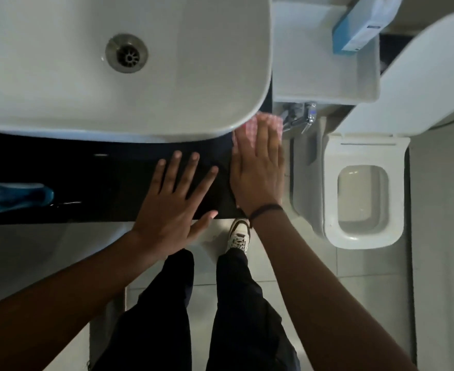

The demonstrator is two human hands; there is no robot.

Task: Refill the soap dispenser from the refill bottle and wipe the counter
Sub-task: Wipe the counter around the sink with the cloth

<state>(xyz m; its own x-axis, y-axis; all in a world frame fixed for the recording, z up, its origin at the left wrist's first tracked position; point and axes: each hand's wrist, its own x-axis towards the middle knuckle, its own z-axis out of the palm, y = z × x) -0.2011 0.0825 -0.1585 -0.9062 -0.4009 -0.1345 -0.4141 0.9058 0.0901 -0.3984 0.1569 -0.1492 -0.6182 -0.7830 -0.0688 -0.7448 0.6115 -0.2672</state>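
Pressing my flat right hand (258,167) on the pink checked cloth (267,121) beside the sink (220,76), my left hand (172,199) rests spread, empty, on the black counter (86,170).

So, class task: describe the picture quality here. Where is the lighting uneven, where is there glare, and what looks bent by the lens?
Head view: the white sink is brightly lit while the black counter sits nearly featureless in shadow; small glare streaks shine on the counter beside the blue bottle; wide-angle distortion stretches the forearms; the checked cloth under the right hand looks slightly soft.
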